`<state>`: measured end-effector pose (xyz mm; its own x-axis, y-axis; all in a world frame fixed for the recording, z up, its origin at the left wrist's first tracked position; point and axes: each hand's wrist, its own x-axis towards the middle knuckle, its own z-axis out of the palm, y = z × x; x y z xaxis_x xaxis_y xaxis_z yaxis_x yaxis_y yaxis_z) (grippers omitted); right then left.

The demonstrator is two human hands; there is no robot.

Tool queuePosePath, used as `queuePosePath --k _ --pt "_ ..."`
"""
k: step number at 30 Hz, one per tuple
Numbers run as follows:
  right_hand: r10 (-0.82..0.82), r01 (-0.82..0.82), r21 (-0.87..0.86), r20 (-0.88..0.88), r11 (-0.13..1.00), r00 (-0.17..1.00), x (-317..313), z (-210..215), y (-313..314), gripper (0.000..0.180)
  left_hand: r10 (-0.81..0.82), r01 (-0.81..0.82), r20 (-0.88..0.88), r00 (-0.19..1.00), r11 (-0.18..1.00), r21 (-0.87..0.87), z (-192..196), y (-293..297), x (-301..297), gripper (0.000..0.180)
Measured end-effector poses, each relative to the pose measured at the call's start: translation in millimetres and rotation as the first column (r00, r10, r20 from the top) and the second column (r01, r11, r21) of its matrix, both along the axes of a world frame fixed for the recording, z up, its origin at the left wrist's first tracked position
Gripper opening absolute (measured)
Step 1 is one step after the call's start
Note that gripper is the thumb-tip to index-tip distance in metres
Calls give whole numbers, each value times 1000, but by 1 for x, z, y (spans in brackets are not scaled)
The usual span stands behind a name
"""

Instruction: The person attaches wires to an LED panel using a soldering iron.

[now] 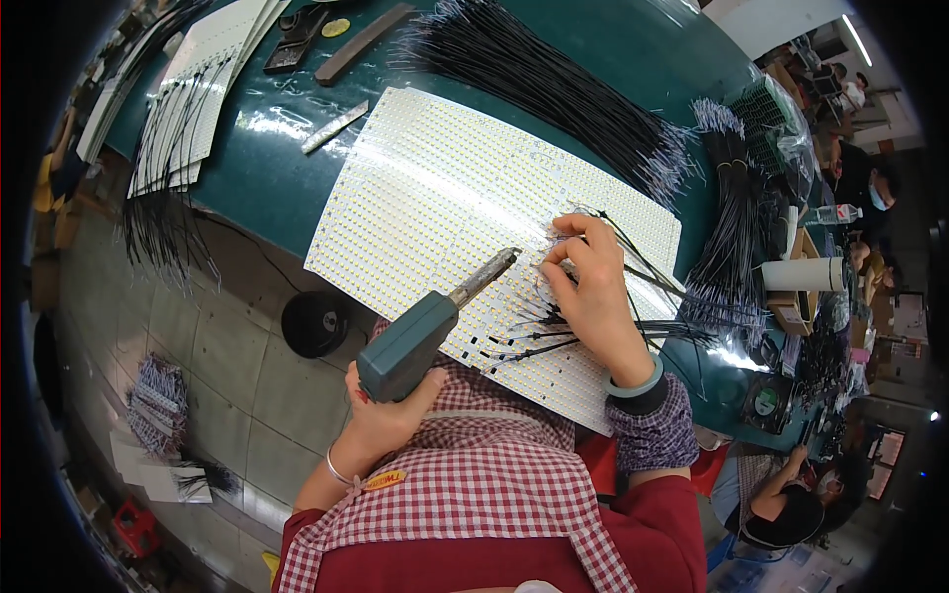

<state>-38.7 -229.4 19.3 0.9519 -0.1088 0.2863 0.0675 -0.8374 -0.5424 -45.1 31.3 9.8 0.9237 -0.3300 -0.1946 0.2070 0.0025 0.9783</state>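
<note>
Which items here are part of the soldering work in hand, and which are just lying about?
In use:
left hand holding soldering gun
right hand pinching black wire
white LED panel

Lying about:
wire bundle
stacked panels
metal ruler
paper roll

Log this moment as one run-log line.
left hand: grips grey-green soldering gun, tip over white LED panel | right hand: pinches thin black wire on panel
</note>
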Motion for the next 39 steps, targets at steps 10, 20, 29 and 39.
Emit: queuePosePath --k 10,20,29,39 --pt "-89 93 -49 88 994 992 -6 8 2 10 40 -41 -34 999 999 -23 -4 5 -4 25" --pt "-63 64 -40 14 997 998 -19 6 21 8 8 -7 -19 1000 1000 7 1 5 -3 24" --pt "-82 75 98 70 992 994 -17 -1 21 10 28 -29 -42 999 999 -25 1 5 -4 19" --pt "-58 53 132 31 990 998 -18 -2 19 10 -2 1 -65 998 1000 -8 0 5 -3 18"
